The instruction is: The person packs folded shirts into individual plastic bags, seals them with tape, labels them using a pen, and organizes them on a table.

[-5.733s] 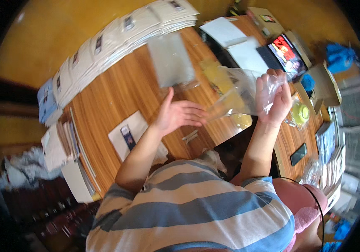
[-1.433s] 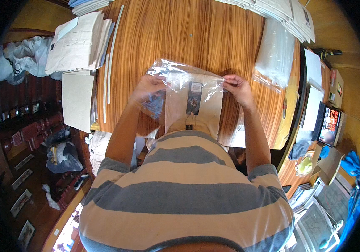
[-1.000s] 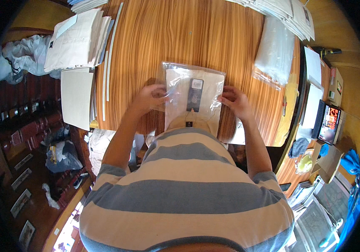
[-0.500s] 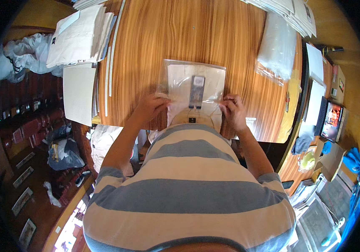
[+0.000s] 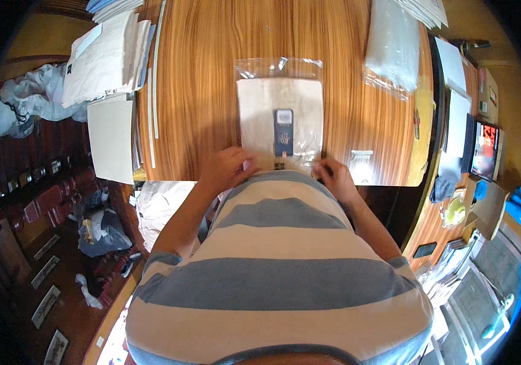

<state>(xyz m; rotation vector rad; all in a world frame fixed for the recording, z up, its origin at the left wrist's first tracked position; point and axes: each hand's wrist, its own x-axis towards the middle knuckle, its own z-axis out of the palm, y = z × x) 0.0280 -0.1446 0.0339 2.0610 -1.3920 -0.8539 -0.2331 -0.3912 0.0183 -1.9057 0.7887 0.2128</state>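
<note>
A folded cream garment [image 5: 254,115] lies flat inside a clear plastic bag [image 5: 280,66] at the table's near edge, right in front of me. A long dark label [image 5: 283,135] with a pale patch at its far end shows through the film. At the bag's near left corner, my left hand [image 5: 230,168] has its fingers bent onto the plastic. Opposite it, my right hand [image 5: 333,176] pinches the near right corner. The bag's nearest end is partly hidden by my striped shirt. Beyond the garment, the film stretches out loose and wrinkled.
Folded garments [image 5: 102,58] are stacked at the left, with pale boards [image 5: 111,140] beside them. A pile of clear plastic bags [image 5: 392,48] lies at the far right. A small shiny packet [image 5: 361,159] sits near the right front edge. Farther right is a lit screen [image 5: 485,149].
The loose film at the far end now reaches farther past the garment. Both hands have moved nearer my body, along the bag's sides to its near corners. The view has shifted slightly.
</note>
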